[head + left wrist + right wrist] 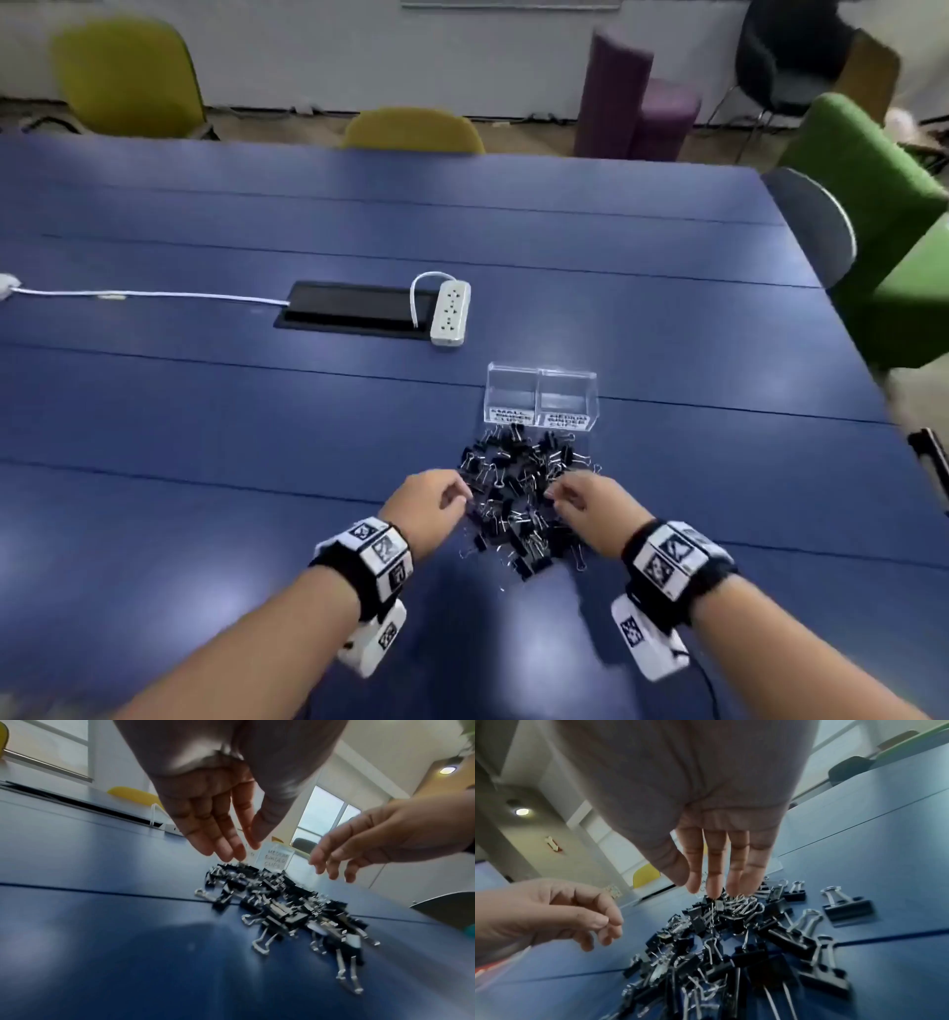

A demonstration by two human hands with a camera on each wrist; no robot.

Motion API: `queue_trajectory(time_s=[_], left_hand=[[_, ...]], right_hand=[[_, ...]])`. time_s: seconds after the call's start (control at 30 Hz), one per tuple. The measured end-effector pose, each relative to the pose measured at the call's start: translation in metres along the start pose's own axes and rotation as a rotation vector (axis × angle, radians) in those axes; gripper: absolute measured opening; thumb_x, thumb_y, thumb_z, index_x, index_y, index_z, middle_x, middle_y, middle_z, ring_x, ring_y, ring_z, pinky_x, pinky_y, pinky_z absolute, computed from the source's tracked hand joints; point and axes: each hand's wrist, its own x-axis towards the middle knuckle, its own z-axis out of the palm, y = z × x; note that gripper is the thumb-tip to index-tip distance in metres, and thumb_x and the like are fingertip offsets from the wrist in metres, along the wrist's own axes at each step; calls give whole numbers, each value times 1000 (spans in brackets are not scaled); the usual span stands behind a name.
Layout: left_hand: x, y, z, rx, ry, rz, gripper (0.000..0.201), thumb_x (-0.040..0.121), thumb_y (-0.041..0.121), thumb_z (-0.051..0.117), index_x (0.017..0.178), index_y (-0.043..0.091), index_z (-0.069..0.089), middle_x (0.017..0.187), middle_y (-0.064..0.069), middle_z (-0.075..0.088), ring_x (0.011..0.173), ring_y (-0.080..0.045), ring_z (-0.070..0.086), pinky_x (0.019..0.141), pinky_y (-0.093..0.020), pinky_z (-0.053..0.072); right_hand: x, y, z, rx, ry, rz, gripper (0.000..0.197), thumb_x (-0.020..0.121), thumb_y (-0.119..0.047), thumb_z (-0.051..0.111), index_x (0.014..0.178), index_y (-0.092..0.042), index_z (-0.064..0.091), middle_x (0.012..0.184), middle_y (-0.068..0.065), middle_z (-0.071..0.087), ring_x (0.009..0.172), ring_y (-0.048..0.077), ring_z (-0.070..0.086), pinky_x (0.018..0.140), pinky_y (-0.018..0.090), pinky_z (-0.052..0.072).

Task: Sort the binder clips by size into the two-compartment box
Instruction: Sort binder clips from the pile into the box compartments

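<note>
Hovering both hands over the clips [521, 506] — left hand [431, 506] and right hand [590, 506] loosely spread, holding nothing. The pile lies on the table [205, 437] just before the box [540, 398] — both compartments look empty, so sorting hasn't started.

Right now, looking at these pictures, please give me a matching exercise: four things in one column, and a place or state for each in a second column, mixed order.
Things:
1. binder clips
2. two-compartment box
3. power strip
4. left hand

Places or states:
A. white, beside the black table hatch
B. clear, no clips inside
C. in a heap on the blue table
D. open, holding nothing

Pairs: 1-C, 2-B, 3-A, 4-D
</note>
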Motion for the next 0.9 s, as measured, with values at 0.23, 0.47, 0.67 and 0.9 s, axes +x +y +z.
queue_trajectory(time_s=[0.23,0.47,0.67,0.9], left_hand=[[36,-12,14,43,59,-116,20,86,14,53,103,17,62,106,-5,54,94,-23,59,92,-37,50],[63,-12,10,67,77,-117,30,91,10,48,118,19,56,119,-8,50,99,-27,58,94,-41,50],[79,-14,15,144,11,-150,36,93,16,50,128,24,55,122,-7,46,105,-28,57,92,-44,52],[69,-21,22,81,109,-173,13,87,18,62,96,13,55,110,-9,52,91,-29,57,85,-44,51]], right_hand=[[49,-13,28,-263,-21,-22,44,90,-16,45,134,-24,47,129,1,45,118,26,36,107,42,38],[47,4,14,-253,52,64,30,91,-20,46,117,-21,61,124,3,51,118,26,37,101,43,43],[74,-34,19,-204,55,-36,26,92,-22,47,114,-18,61,119,2,55,122,25,37,105,41,38],[100,-58,54,-335,-8,-19,34,90,-31,55,116,-10,59,124,8,54,126,28,36,101,40,41]])
